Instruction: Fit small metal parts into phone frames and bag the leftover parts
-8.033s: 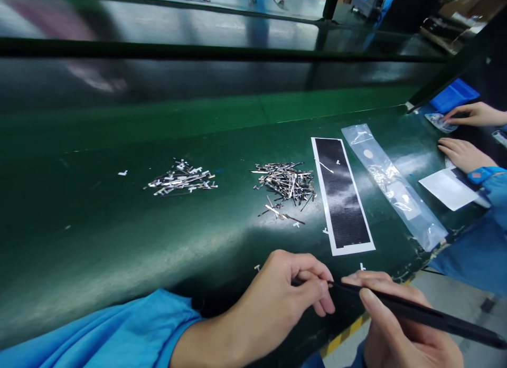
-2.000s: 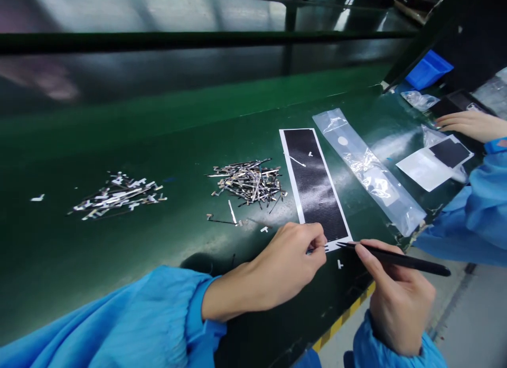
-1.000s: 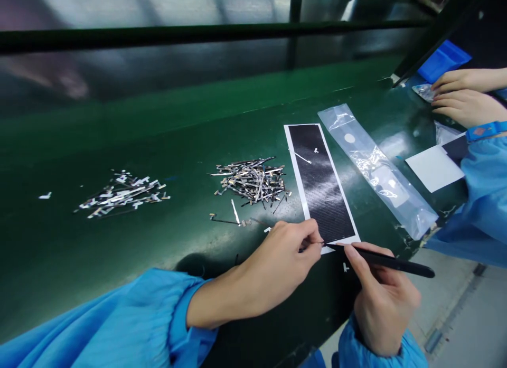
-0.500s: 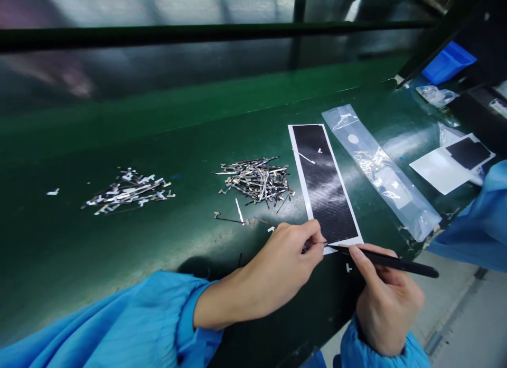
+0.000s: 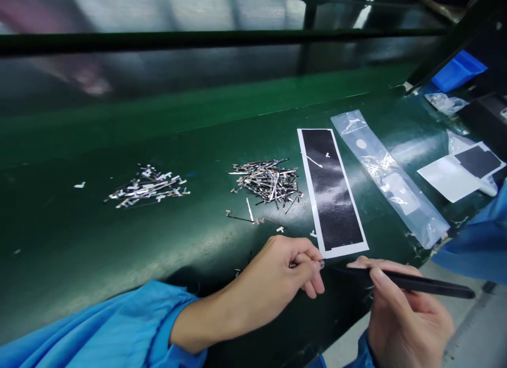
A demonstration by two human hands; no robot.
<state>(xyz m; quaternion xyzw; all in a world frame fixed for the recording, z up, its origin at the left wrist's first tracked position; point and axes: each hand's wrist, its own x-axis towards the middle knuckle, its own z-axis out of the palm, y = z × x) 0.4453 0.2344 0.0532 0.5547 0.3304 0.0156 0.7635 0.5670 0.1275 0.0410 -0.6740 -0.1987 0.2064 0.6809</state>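
Note:
My left hand is closed in a pinch on a small flex cable, just below the near left corner of the black sheet. Only the cable's tip and a dark bit show; the fingers hide the rest. To its right, my right hand grips black tweezers, their dark tips pointing left at the pinched cable with a gap between. The long black sheet with a white border lies beyond both hands, bearing a thin white strip and a tiny white piece.
Two heaps of flex cables, a left pile and a middle pile, lie on the green table. Right of the sheet are a clear plastic bag, a white card and a blue bin. A blue sleeve shows at right.
The tweezers have drawn back to the right, away from my left fingers. Both hands sit lower in view, off the sheet's near edge. The whole scene has shifted slightly right.

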